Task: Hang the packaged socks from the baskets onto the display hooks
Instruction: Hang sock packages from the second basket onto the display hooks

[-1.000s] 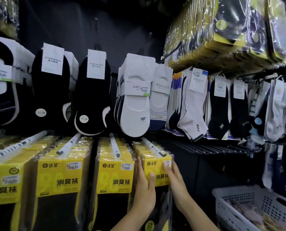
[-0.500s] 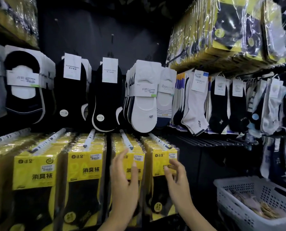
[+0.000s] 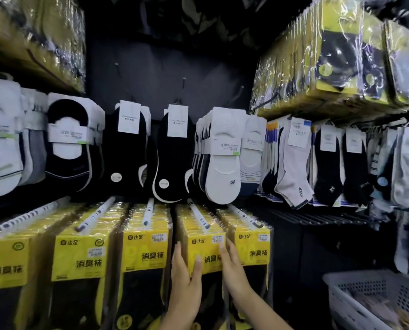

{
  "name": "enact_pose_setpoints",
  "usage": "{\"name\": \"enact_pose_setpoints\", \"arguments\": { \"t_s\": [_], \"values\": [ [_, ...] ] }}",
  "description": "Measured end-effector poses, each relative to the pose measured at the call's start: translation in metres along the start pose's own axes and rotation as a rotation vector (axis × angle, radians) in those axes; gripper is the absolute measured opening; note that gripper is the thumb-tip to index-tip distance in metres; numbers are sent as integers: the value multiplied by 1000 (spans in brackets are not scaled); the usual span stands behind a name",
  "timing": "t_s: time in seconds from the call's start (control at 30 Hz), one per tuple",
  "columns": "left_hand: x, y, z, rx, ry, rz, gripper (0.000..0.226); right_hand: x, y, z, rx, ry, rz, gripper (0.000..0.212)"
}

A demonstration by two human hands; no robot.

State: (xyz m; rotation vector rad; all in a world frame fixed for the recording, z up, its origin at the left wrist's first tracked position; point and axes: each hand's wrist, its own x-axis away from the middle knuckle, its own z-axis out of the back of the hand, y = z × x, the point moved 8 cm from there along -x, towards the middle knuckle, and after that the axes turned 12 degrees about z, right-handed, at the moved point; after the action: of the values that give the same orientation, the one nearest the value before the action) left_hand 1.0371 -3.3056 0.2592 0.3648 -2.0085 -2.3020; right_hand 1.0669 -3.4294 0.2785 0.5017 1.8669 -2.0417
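Left hand (image 3: 186, 282) and right hand (image 3: 233, 267), fingers straight, flank the upright yellow pack (image 3: 207, 252), lower centre; basket (image 3: 356, 285) lies lower right, nearer the right hand.

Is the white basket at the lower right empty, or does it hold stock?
Not empty. The white basket holds tan packets lying along its bottom. What exactly they are is too blurred to tell.
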Motion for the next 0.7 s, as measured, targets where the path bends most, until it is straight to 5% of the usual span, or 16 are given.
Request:
{"name": "enact_pose_setpoints", "arguments": {
  "t_s": [0.23,0.53,0.7],
  "values": [
    [-28,10,-2,-13,-27,27,66,-11,9,-8,12,46,-34,53],
    [5,8,7,-20,-123,5,84,1,-10,2,104,22,76,51],
    [37,25,71,-11,41,-191,55,23,-33,9,220,90,233,53]
  ]
}}
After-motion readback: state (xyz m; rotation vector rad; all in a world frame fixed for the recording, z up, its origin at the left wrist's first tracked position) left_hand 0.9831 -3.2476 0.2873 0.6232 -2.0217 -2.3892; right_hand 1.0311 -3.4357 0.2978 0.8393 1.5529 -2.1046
